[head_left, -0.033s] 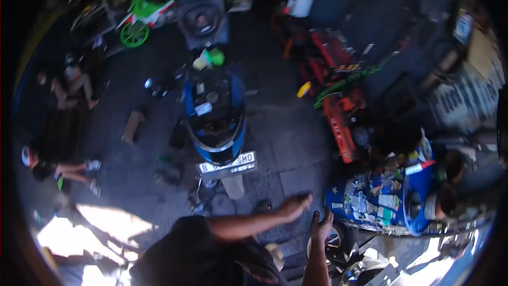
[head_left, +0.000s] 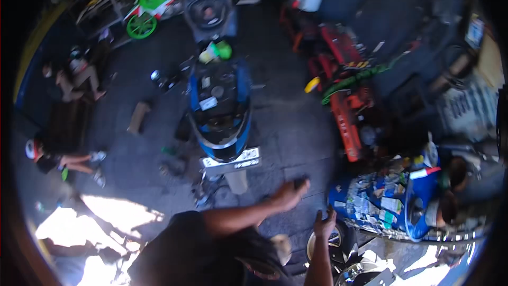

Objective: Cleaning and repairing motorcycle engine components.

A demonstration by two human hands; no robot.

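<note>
My left hand [head_left: 289, 195] reaches across the front of my body, its fingers curled round a small dark thing [head_left: 301, 182] too blurred to name. To its right and a little nearer, my right hand [head_left: 324, 224] is raised with thumb and fingers apart, holding nothing. The two hands do not touch. Below the right hand is a motorcycle wheel [head_left: 334, 237]. Just beyond my left hand stands a blue and black scooter [head_left: 219, 122] with its seat area uncovered and a white plate [head_left: 233, 162] at the near end.
A sticker-covered blue drum [head_left: 423, 196] stands close on my right. Beyond it is a red motorcycle lift [head_left: 344, 122] with a green strap-like length [head_left: 360, 79]. People sit along the left, one in a cap [head_left: 33, 149]. A brown block [head_left: 138, 117] lies on the floor [head_left: 286, 127].
The view has shifted slightly. My left hand has drawn a little to the left and away from my body, so the dark thing at its fingers shows more. My right hand stays nearly in place.
</note>
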